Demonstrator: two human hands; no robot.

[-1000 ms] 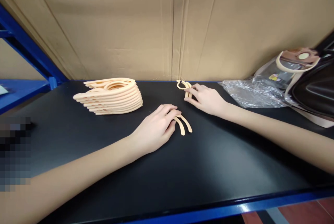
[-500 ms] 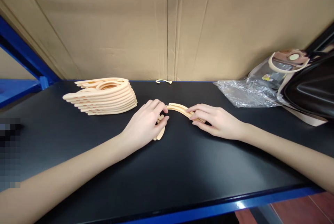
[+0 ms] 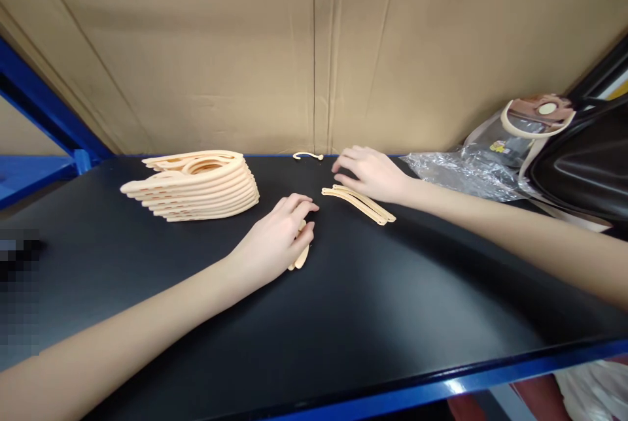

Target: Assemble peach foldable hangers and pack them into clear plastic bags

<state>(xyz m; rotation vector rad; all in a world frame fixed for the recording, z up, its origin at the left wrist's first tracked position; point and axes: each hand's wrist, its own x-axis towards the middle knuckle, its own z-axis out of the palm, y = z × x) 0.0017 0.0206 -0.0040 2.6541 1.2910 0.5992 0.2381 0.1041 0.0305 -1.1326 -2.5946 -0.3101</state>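
Observation:
My left hand rests on the black tabletop with its fingers curled over a peach plastic arm piece that pokes out beneath them. My right hand hovers farther back with fingers spread and nothing in it, reaching toward a small peach hook lying by the cardboard wall. Two curved peach arm pieces lie loose on the table just in front of the right hand. A stack of several assembled peach hangers stands to the left.
A cardboard sheet backs the table. Crumpled clear plastic bags and a dark bag with a cream-rimmed item sit at the right. Blue shelf framing runs at the left, and the blue table edge is in front.
My right hand let go of the curved arm pieces, which now lie on the table, and moved back toward the small hook. The left hand stayed on its piece.

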